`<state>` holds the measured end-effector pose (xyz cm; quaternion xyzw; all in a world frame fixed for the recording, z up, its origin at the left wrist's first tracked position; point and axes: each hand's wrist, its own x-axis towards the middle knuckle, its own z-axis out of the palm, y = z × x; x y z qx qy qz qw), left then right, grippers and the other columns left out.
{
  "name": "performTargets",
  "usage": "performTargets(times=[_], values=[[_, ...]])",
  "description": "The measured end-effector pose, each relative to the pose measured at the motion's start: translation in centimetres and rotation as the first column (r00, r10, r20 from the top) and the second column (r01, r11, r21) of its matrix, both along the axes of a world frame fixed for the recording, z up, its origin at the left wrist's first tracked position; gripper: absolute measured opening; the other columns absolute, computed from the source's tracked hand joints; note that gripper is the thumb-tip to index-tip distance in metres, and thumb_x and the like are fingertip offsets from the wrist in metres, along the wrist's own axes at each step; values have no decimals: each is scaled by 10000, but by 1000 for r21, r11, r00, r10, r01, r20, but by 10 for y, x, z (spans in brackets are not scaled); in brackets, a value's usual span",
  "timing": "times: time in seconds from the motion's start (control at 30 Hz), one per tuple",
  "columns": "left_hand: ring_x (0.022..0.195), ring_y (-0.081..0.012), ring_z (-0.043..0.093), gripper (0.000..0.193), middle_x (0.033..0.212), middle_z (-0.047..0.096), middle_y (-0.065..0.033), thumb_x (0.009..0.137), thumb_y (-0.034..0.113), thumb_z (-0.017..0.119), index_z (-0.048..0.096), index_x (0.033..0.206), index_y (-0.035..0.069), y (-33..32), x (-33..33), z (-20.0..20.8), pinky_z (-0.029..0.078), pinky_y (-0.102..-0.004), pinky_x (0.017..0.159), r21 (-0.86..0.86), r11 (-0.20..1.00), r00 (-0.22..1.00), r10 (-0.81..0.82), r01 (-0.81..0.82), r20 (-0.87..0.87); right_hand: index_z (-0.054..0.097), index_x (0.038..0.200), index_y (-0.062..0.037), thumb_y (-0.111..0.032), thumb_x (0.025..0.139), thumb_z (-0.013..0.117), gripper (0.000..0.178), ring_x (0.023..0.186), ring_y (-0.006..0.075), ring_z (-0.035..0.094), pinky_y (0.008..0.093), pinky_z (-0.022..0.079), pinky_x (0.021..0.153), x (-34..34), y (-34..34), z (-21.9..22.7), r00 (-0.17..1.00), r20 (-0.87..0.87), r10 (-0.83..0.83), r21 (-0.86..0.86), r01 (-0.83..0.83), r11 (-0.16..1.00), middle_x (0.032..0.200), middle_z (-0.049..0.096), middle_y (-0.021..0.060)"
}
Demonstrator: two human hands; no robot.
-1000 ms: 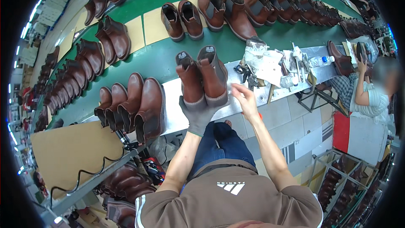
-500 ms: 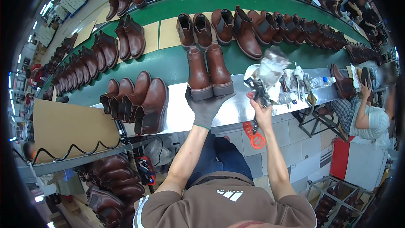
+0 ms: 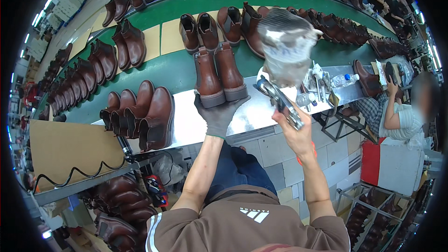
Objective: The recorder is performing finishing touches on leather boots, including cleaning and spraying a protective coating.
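Note:
My left hand [image 3: 218,117], in a grey glove, is closed under the soles of a pair of brown leather ankle boots [image 3: 207,78]. The boots stand upright side by side on it, heels toward me, above the bench edge. To their right, my bare right hand [image 3: 295,129] grips a metal spray gun [image 3: 281,101]. A cloudy, smeared cup [image 3: 288,51] sits at the gun's top, tilted up and hiding part of the boots behind. An orange coiled hose [image 3: 314,151] shows beside my right wrist.
Several brown boots [image 3: 156,116] stand on the bench's left end. Rows of boots line the green conveyor [image 3: 172,72] beyond. A plastic bottle [image 3: 344,80] and tools lie on the metal bench [image 3: 252,116] at right. Cardboard [image 3: 74,147] stands left; a co-worker sits at right.
The spray gun has come up closer to the camera and turned, so its metal body now shows. The pair of boots stays in my left hand. The whole view has shifted slightly.

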<state>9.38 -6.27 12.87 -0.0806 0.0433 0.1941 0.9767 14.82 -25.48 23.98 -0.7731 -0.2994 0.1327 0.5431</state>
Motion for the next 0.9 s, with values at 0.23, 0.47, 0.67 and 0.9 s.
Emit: performTargets(times=[0.23,0.47,0.67,0.9], values=[[1339,-409,261,750,1446,307,-155,795,616,370,333,1393,165,7,-4,-3,116,-664,1061,-84,996,999,8,-4,47,551,1201,46,7,779,682,444,861,173,654,287,493,752,-16,-2,0,983,3,183,-92,-182,979,959,674,159],[1340,-396,267,729,1444,309,-152,812,599,342,319,1401,170,8,-7,0,119,-657,1068,25,999,998,-34,35,-44,553,1199,62,-8,774,704,456,837,132,627,266,489,746,-7,-9,-6,998,-34,-55,-17,55,998,908,685,127],[1333,-389,282,715,1432,324,-156,821,587,342,332,1385,149,13,-4,-16,141,-637,1076,73,997,997,1,5,-80,562,1180,70,-15,768,718,449,812,125,623,259,485,734,-7,-8,-7,999,-37,-17,-91,13,996,916,680,135],[1312,-347,328,663,1416,353,-145,855,539,329,353,1364,115,7,-10,-3,241,-553,1073,90,995,999,-35,35,3,547,1199,56,-14,765,709,468,839,169,665,274,492,774,-15,0,6,992,-41,116,-5,-117,993,972,680,149]])
